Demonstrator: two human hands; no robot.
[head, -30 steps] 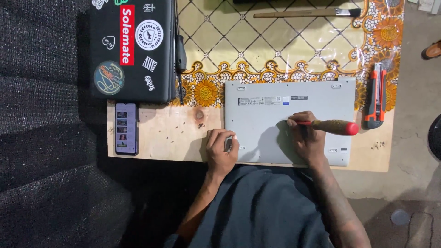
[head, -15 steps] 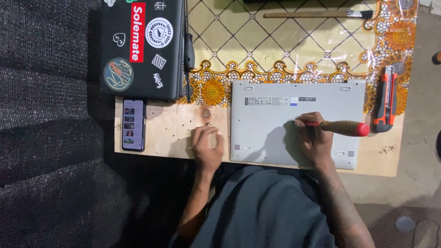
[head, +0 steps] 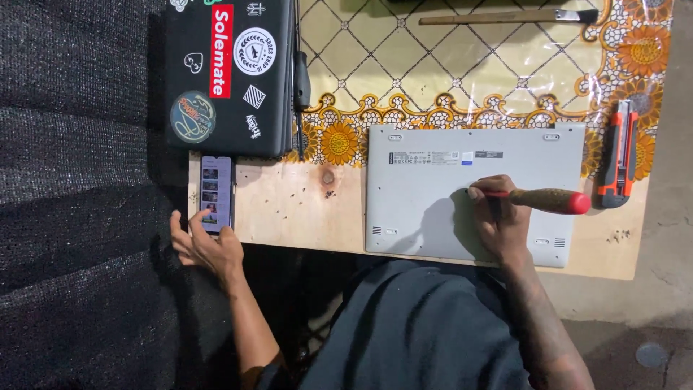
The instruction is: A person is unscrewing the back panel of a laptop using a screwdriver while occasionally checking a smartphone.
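Note:
A silver laptop [head: 433, 209] lies upside down on a plywood board [head: 289, 209]. My right hand [head: 502, 220] rests on its base and is shut on a screwdriver [head: 556, 201] with a brown and red handle, lying roughly level and pointing left. My left hand [head: 206, 249] is at the board's left front corner, fingers spread, touching the lower end of a smartphone [head: 216, 193] whose screen is lit.
A black laptop [head: 227, 72] covered in stickers lies at the back left, a dark screwdriver [head: 300, 87] beside it. An orange utility knife [head: 619, 155] sits right of the silver laptop. A flowered plastic cloth [head: 462, 58] covers the table; a long tool [head: 505, 16] lies far back.
My left hand has moved left from the silver laptop's edge across the board to the phone. The right hand with the screwdriver has stayed in place.

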